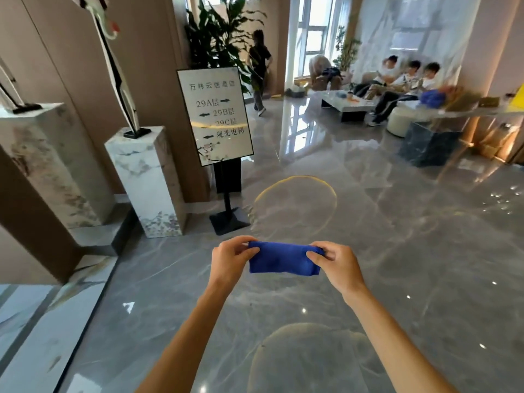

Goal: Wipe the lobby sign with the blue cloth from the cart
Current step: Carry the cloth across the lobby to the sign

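Out in front of you, above the glossy grey floor (397, 251), you hold the folded blue cloth (283, 260) stretched between both hands. Your left hand (231, 260) pinches its left end; your right hand (334, 263) pinches the right end. Ahead and to the left stands the lobby sign (215, 116) on its black stand, well apart from the cloth, beside a white marble pedestal (147, 180). Its lower lettering looks washed out by glare.

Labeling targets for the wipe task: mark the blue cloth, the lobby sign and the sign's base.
blue cloth (283, 258): head view, middle of the folded cloth between the hands.
lobby sign (215, 114): head view, centre of the printed panel.
sign's base (229, 221): head view, flat black foot plate on the floor.
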### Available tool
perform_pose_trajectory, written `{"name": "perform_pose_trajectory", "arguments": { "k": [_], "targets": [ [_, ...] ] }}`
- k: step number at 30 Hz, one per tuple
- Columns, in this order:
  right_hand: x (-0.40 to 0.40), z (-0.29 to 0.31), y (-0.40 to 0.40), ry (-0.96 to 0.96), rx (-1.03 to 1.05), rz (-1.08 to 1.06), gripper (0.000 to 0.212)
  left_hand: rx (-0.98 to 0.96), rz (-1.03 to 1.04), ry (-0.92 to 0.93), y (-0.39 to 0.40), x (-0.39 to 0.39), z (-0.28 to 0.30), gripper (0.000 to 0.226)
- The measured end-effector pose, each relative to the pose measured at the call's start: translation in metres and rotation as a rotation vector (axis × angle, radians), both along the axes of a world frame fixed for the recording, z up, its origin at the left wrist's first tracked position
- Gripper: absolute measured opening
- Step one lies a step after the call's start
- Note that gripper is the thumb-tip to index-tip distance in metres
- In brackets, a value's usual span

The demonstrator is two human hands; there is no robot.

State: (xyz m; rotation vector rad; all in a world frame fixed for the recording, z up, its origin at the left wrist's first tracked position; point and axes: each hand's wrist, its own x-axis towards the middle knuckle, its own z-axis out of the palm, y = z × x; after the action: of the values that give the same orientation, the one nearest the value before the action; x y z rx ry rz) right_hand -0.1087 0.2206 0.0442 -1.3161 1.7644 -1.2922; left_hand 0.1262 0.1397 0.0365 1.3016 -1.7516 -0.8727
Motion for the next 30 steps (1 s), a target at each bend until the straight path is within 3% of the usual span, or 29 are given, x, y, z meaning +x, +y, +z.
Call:
{"name": "perform_pose_trajectory", "arguments": {
  "k": [9,15,20,30],
  "targets": [
    [0.007,-0.005,-0.094,-0.001,0.026,0.08,0.015,0.045,0.081,0.032,-0.069,0.013,-0.006,0.018],
    [-0.003,-0.012,-0.16,-0.034,0.026,0.136,0.027,0.067,0.133,0.041,-0.121,0.004,-0.016,0.02],
    [-0.034,-0.018,-0.236,-0.052,0.026,0.196,0.018,0.054,0.204,0.039,-0.184,-0.026,-0.023,0.022],
    [-0.121,-0.011,-0.388,-0.057,0.025,0.346,0.026,0.04,0.316,0.094,-0.307,-0.109,-0.018,0.019]
  ]
}}
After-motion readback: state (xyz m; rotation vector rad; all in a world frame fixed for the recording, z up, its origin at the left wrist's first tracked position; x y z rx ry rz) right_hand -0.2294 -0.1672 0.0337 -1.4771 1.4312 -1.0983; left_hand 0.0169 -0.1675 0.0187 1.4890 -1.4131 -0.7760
